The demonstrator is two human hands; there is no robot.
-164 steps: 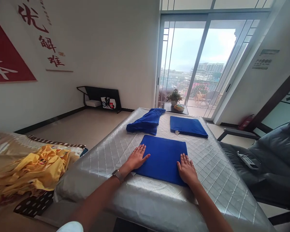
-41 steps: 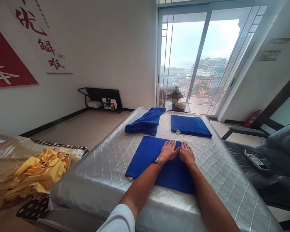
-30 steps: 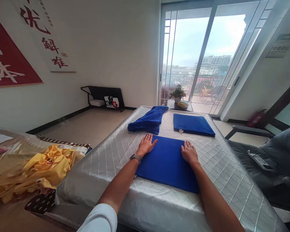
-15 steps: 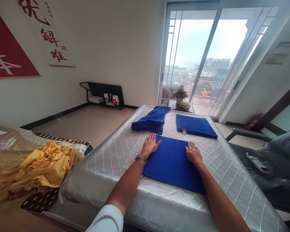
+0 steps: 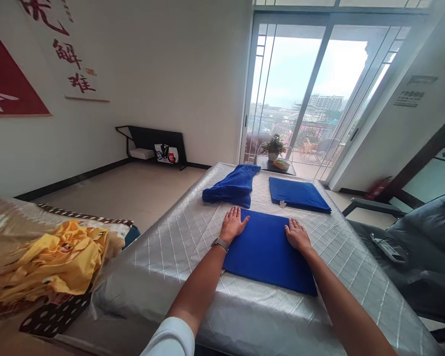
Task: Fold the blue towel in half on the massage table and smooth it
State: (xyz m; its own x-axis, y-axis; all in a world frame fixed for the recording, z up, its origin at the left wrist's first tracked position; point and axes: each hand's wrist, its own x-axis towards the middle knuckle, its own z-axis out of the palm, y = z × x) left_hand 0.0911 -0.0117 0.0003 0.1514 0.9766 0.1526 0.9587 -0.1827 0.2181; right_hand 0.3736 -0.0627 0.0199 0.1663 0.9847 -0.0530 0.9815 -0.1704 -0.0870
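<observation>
A flat, folded blue cloth (image 5: pixel 269 252) lies on the silver quilted mattress (image 5: pixel 163 242), close to its near edge. My left hand (image 5: pixel 234 225) rests on the cloth's far left corner, fingers stretched out and thumb apart. On the far right corner, my right hand (image 5: pixel 297 234) lies flat with its fingers extended. Beyond my left hand is a crumpled blue cloth (image 5: pixel 232 187), loosely bunched. Further right, a second folded blue cloth (image 5: pixel 299 194) lies flat, with a small white tag at its near edge.
To the left, a heap of yellow cloth (image 5: pixel 70 254) lies on another bed. A dark armchair (image 5: pixel 422 252) holding a power strip (image 5: pixel 388 248) stands at the right. Past the mattress's far end are a small table with a potted plant (image 5: pixel 274 147) and a sliding glass door (image 5: pixel 300 89).
The camera view has shifted slightly, tilting up and to the right. Both hands keep their places on the folded blue cloth, and the other cloths lie as before.
</observation>
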